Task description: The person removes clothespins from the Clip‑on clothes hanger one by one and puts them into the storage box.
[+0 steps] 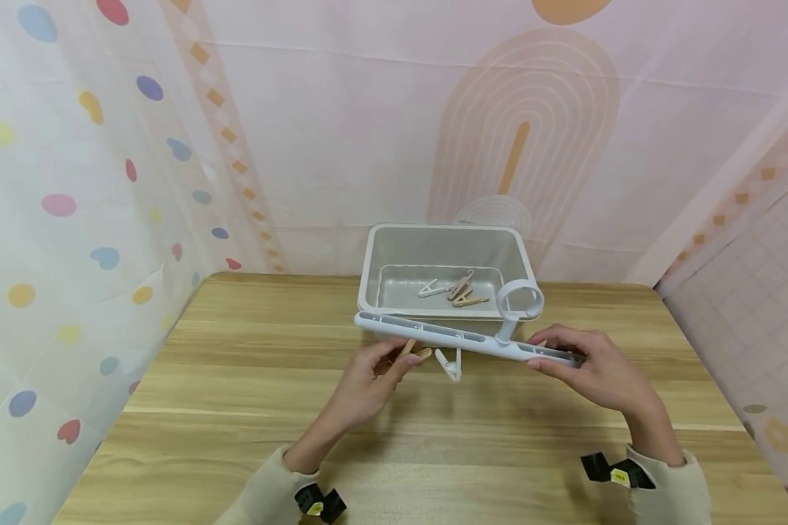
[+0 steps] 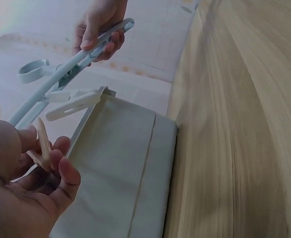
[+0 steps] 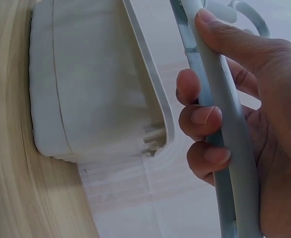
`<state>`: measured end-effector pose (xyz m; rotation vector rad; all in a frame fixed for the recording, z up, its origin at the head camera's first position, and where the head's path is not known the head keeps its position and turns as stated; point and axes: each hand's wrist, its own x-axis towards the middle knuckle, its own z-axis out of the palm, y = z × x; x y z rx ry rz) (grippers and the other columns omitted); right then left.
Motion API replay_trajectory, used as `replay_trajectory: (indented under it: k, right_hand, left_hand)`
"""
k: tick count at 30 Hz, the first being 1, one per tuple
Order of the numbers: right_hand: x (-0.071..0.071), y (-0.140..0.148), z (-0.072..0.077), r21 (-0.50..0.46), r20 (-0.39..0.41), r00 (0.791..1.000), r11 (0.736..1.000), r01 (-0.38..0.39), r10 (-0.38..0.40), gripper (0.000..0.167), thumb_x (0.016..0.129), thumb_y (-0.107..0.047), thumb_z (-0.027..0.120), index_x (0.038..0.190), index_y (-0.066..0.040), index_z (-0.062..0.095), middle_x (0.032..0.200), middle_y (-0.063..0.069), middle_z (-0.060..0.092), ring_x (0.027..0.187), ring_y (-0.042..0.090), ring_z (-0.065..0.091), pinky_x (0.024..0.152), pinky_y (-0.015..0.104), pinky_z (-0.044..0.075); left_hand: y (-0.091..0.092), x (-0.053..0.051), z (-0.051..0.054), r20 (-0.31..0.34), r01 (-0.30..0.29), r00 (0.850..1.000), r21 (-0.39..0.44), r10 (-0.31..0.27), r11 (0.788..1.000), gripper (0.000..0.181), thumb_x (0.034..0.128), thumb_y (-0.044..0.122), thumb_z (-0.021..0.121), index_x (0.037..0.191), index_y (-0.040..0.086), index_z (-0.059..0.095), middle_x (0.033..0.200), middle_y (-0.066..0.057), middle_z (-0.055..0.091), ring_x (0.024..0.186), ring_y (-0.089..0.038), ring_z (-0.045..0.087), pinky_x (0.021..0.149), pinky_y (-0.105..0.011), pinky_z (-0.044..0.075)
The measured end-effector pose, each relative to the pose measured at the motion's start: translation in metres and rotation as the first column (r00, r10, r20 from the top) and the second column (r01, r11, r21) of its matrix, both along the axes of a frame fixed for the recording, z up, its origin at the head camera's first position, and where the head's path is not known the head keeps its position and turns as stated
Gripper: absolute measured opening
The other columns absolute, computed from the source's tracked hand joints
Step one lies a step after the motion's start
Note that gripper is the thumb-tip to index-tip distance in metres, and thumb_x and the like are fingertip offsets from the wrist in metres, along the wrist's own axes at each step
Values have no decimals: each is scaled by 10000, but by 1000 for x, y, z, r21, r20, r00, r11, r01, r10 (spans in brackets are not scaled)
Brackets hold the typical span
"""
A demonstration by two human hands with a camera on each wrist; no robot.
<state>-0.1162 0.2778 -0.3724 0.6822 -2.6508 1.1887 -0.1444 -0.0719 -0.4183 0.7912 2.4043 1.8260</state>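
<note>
My right hand (image 1: 600, 368) grips one end of a pale blue plastic hanger bar (image 1: 433, 335) with a ring-shaped hook (image 1: 522, 292). The bar is held above the table in front of the bin, and its other end reaches left. From its underside hangs a white clothespin (image 1: 456, 368). Just left of that clothespin, my left hand (image 1: 364, 383) pinches a tan clothespin (image 2: 43, 148) between thumb and fingers, close under the bar. Whether that clothespin touches the bar cannot be told. In the right wrist view, fingers and thumb wrap around the bar (image 3: 229, 129).
A light grey plastic bin (image 1: 364, 292) stands on the wooden table (image 1: 263, 343) behind the bar. Inside it lie a white clothespin (image 1: 431, 290), a brown clothespin (image 1: 460, 286) and a yellow-tan clothespin (image 1: 470, 300). Patterned curtains (image 1: 341, 146) rise behind the table.
</note>
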Motion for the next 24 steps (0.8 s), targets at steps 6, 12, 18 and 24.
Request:
replay_trajectory:
  k: [6, 12, 18, 24]
  right_hand:
    - [-1, 1, 0, -3, 6, 1000, 1000, -10, 10, 266, 873, -83, 809, 1085, -225, 736, 855, -85, 706, 697, 32, 560, 606, 221, 483]
    - [-2, 1, -1, -11, 40, 999, 1000, -27, 28, 228, 880, -94, 804, 1041, -240, 737, 803, -91, 672, 672, 33, 530, 575, 231, 464]
    - [-1, 1, -2, -51, 72, 996, 997, -54, 58, 207, 870, -75, 808, 989, -232, 745, 782, -84, 672, 660, 23, 522, 549, 238, 461]
    - [-1, 1, -1, -73, 98, 994, 996, -51, 58, 192, 855, -78, 822, 973, -220, 769, 746, -83, 634, 637, 10, 485, 519, 233, 432]
  left_hand:
    - [-5, 0, 2, -35, -48, 998, -27, 47, 998, 227, 1010, 206, 649, 1185, 90, 736, 1004, -84, 797, 928, -161, 745, 789, -229, 578]
    - [-9, -1, 2, -142, -91, 986, -14, 88, 996, 196, 976, 143, 686, 1143, 74, 761, 942, -57, 796, 804, -58, 694, 654, -212, 552]
    - [-10, -3, 3, -259, -127, 957, 36, 133, 991, 128, 942, 86, 723, 1050, 87, 791, 887, -41, 779, 654, -8, 540, 523, -172, 425]
    - [-10, -4, 5, -297, -144, 941, 71, 159, 987, 101, 925, 47, 736, 992, 87, 802, 887, -41, 796, 647, -4, 560, 494, -161, 392]
